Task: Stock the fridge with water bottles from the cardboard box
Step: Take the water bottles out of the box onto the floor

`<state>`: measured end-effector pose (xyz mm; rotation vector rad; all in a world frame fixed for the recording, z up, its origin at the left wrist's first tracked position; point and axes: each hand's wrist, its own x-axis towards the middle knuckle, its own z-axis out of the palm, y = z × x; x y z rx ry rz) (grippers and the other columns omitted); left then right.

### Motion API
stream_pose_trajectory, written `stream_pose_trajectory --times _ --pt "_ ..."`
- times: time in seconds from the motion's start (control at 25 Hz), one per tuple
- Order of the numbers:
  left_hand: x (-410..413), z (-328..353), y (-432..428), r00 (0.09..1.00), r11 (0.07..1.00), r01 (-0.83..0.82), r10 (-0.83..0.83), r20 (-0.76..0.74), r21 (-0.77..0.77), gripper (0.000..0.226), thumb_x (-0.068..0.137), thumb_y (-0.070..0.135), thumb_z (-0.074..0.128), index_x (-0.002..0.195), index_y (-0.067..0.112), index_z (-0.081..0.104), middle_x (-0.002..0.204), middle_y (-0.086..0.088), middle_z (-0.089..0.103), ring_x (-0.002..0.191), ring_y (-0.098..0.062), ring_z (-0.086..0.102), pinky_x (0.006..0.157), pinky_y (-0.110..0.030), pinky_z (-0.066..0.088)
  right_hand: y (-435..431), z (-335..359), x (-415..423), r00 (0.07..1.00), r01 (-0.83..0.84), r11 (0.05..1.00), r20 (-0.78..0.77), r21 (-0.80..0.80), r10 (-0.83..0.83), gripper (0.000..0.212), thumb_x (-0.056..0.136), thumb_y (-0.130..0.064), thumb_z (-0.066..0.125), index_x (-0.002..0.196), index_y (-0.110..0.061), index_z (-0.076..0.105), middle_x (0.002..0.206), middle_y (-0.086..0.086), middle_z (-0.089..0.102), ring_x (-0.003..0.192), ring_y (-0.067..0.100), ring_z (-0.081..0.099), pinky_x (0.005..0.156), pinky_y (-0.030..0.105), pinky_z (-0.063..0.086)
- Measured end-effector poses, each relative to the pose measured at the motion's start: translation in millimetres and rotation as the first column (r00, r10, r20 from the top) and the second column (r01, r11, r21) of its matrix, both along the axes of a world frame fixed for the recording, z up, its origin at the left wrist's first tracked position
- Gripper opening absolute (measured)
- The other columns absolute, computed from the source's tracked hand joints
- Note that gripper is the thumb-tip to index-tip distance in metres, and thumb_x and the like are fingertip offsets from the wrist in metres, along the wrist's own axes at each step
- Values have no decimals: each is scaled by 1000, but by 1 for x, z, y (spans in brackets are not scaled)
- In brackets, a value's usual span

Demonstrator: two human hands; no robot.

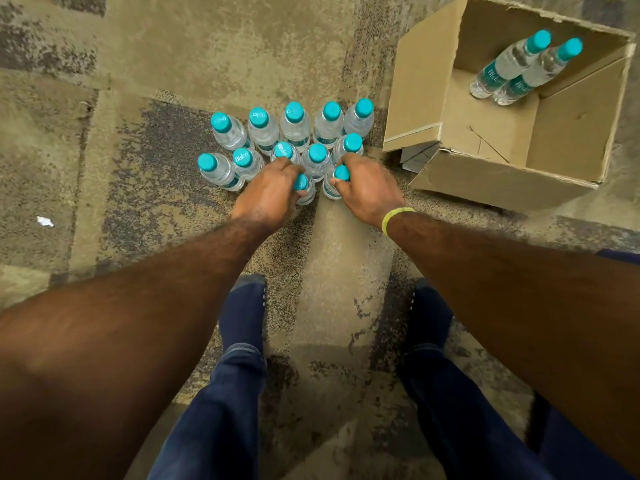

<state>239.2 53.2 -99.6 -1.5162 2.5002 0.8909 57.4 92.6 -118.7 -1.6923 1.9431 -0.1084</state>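
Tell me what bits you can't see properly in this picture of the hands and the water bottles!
Head view only:
- The clear plastic bottle under the left hand: the hand covers most of its teal cap and neck.
- The bottle under the right hand: fingers hide its far side.
- The brown cardboard box: its near wall hides part of the floor inside, so more bottles could be there.
- The fridge: not in view at all.
- Labels on the two bottles in the box: too small to read.

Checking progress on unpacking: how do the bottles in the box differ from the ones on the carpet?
The two bottles in the cardboard box are untouched; of the bottles on the carpet, twelve in all, the left hand and right hand each grip one. All share teal caps.
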Motion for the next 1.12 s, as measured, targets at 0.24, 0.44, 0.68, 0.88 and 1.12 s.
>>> stream_pose_trajectory --times 0.24,0.44,0.68,0.88,1.12 --pt "-3 -1 0 999 1000 28 -28 -14 -13 44 92 12 62 134 7 52 131 -9 54 118 -26 53 102 -37 44 5 -3 -5 998 43 999 37 9 -43 32 94 -34 58 119 -14 54 113 12 63 101 28 59 83 39 47" --pt "-5 -5 6 999 1000 3 -4 -39 -14 44 92 13 63 134 9 52 131 -7 54 119 -23 53 103 -36 43 6 3 -9 994 52 993 91 103 -61 57 88 -22 65 139 -15 42 126 14 59 111 30 57 95 44 49" --pt "-5 -10 8 998 1000 5 -6 -57 -18 42 93 14 62 133 9 52 132 -7 54 118 -22 54 102 -35 44 21 5 -30 984 127 959 91 252 -154 66 83 -2 59 143 -15 35 108 9 59 93 24 57 79 37 51" --pt "-9 -7 9 1000 1000 1 -1 -22 -17 44 92 16 62 134 11 51 133 -6 53 122 -22 51 104 -37 43 49 3 -52 982 135 934 82 330 -171 64 81 -5 62 139 -16 40 115 11 60 100 26 59 84 38 52" --pt "-21 20 -1 984 976 164 -152 93 -144 52 89 32 65 135 12 51 133 -10 52 121 -26 49 102 -41 41 59 33 -74 976 158 969 116 188 -182 49 89 -17 60 135 -18 45 113 3 58 95 18 56 83 39 52"
